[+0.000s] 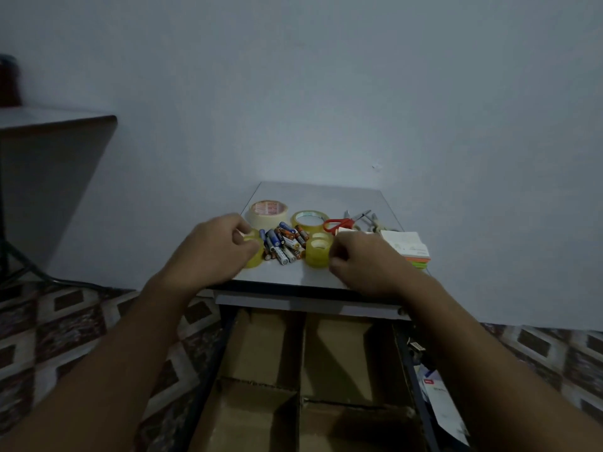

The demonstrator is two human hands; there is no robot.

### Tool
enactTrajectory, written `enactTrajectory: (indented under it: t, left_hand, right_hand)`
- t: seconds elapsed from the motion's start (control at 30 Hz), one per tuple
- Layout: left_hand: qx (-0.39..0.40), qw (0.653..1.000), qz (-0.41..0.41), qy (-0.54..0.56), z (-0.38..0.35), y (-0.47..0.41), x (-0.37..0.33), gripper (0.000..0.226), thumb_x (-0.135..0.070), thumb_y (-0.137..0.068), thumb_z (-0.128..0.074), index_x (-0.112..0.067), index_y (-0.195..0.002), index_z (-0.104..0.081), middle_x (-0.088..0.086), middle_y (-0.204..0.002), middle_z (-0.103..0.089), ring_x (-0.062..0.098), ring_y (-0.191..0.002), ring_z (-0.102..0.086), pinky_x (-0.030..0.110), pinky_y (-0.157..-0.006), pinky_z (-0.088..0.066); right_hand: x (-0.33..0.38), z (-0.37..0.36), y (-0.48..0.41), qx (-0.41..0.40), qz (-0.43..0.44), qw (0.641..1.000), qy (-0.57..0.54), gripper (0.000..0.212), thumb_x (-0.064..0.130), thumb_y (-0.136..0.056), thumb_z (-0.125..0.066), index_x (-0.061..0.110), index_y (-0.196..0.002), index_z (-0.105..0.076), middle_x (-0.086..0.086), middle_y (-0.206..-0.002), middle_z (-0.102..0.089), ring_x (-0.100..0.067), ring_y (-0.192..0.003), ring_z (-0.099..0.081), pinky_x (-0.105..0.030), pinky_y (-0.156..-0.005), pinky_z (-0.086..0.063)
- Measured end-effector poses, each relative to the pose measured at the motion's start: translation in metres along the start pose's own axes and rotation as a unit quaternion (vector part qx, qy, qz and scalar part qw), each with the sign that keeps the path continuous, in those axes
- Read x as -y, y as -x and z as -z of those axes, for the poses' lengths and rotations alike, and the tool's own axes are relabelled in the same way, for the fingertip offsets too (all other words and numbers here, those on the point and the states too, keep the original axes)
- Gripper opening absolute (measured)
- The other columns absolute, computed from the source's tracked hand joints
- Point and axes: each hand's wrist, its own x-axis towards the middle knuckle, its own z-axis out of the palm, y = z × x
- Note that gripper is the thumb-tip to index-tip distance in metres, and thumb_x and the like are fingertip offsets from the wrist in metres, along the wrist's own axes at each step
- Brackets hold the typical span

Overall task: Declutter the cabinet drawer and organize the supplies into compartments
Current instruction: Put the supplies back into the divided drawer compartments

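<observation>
On the cabinet top (pixel 319 194) lie several batteries (pixel 283 243) in a heap. My left hand (pixel 213 247) curls round a small yellow tape roll (pixel 254 252) left of the heap. My right hand (pixel 362 259) has its fingers curled against a stack of small yellow tape rolls (pixel 318 251) right of the heap. Behind stand a large beige tape roll (pixel 267 212) and a clear tape roll (pixel 308 220). Red-handled scissors (pixel 339 223) lie at the back right. Below, the open drawer (pixel 306 386) holds cardboard dividers forming several compartments.
A sticky-note stack (pixel 408 251) sits at the cabinet top's right edge, with metal clips (pixel 375 223) behind it. Papers (pixel 440 402) lie on the floor right of the drawer. A dark table (pixel 55 125) stands at the left, with a cable on the patterned floor.
</observation>
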Motion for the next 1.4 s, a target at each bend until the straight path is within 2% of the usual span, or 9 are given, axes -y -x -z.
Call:
enactTrajectory:
  t: [0.13,0.27,0.47,0.6,0.8,0.97,1.13,1.3,1.4]
  left_hand:
    - [0.016,0.996,0.015,-0.084,-0.012,-0.032,0.014,0.068,-0.051,-0.081,-0.072,-0.021,-0.137,-0.05,0.008,-0.13,-0.057,0.027,-0.114,-0.055,0.038,-0.092,-0.049]
    - [0.059,0.989,0.032,-0.13,-0.028,-0.048,0.025,0.092,-0.065,-0.069,-0.075,-0.024,-0.143,-0.041,0.011,-0.139,-0.049,0.03,-0.123,-0.049,0.039,-0.094,-0.047]
    - [0.055,0.992,0.033,-0.109,-0.037,-0.051,0.029,0.082,-0.064,-0.067,-0.077,-0.025,-0.132,-0.048,0.005,-0.126,-0.058,0.024,-0.106,-0.056,0.036,-0.086,-0.05]
    - [0.035,0.995,0.035,-0.087,-0.041,-0.049,0.028,0.078,-0.057,-0.068,-0.08,-0.024,-0.132,-0.049,0.003,-0.125,-0.06,0.023,-0.103,-0.057,0.035,-0.084,-0.051]
    - [0.013,0.996,0.031,-0.084,-0.042,-0.048,0.023,0.065,-0.044,-0.076,-0.079,-0.022,-0.131,-0.051,0.004,-0.123,-0.061,0.019,-0.095,-0.052,0.032,-0.08,-0.048]
    - [-0.016,0.997,0.024,-0.068,-0.032,-0.047,0.017,0.063,-0.041,-0.077,-0.078,-0.02,-0.13,-0.052,0.007,-0.124,-0.06,0.021,-0.097,-0.051,0.033,-0.08,-0.047]
    - [-0.027,0.999,0.001,-0.047,-0.019,-0.037,0.001,0.064,-0.045,-0.075,-0.079,-0.023,-0.129,-0.052,0.005,-0.122,-0.061,0.022,-0.101,-0.056,0.035,-0.082,-0.05]
    - [-0.003,0.999,-0.024,-0.021,-0.017,-0.006,-0.019,0.059,-0.047,-0.074,-0.077,-0.027,-0.125,-0.055,-0.003,-0.12,-0.061,0.02,-0.107,-0.055,0.035,-0.087,-0.049]
    - [0.026,0.999,-0.027,0.0,-0.022,0.02,-0.03,0.046,-0.047,-0.073,-0.076,-0.03,-0.112,-0.06,-0.006,-0.109,-0.063,0.016,-0.099,-0.058,0.035,-0.084,-0.051]
  right_hand:
    - [-0.007,-0.005,-0.037,-0.038,-0.02,0.999,0.008,0.035,0.034,-0.089,-0.06,0.016,-0.119,-0.059,-0.006,-0.116,-0.063,-0.023,-0.106,-0.056,-0.034,-0.09,-0.048]
    - [-0.009,-0.017,-0.059,-0.012,-0.032,0.998,0.062,0.05,0.046,-0.09,-0.059,0.02,-0.131,-0.049,-0.009,-0.123,-0.059,-0.031,-0.119,-0.047,-0.038,-0.094,-0.04]
    - [-0.01,-0.03,-0.071,-0.001,-0.038,0.995,0.097,0.058,0.051,-0.084,-0.06,0.016,-0.129,-0.049,-0.012,-0.123,-0.06,-0.031,-0.114,-0.052,-0.041,-0.093,-0.049]
    - [-0.01,-0.035,-0.073,-0.004,-0.041,0.994,0.104,0.067,0.054,-0.08,-0.06,0.012,-0.131,-0.049,-0.013,-0.126,-0.058,-0.032,-0.115,-0.051,-0.042,-0.092,-0.05]
    - [-0.01,-0.035,-0.07,-0.019,-0.037,0.995,0.095,0.061,0.05,-0.083,-0.061,0.012,-0.129,-0.05,-0.012,-0.121,-0.059,-0.029,-0.11,-0.053,-0.037,-0.087,-0.049]
    - [-0.008,-0.029,-0.065,-0.059,-0.035,0.994,0.081,0.054,0.051,-0.087,-0.058,0.014,-0.125,-0.05,-0.011,-0.121,-0.06,-0.029,-0.11,-0.053,-0.041,-0.09,-0.05]
    - [-0.004,-0.016,-0.051,-0.087,-0.027,0.995,0.046,0.053,0.049,-0.087,-0.062,0.014,-0.125,-0.052,-0.01,-0.122,-0.061,-0.027,-0.11,-0.053,-0.035,-0.082,-0.044]
    - [-0.001,-0.014,-0.019,-0.112,-0.029,0.993,0.008,0.05,0.05,-0.084,-0.062,0.017,-0.121,-0.057,-0.006,-0.117,-0.063,-0.023,-0.102,-0.057,-0.035,-0.083,-0.05]
    - [0.0,-0.017,0.009,-0.117,-0.031,0.993,-0.006,0.047,0.049,-0.085,-0.063,0.019,-0.12,-0.057,-0.002,-0.113,-0.063,-0.016,-0.094,-0.054,-0.03,-0.076,-0.045]
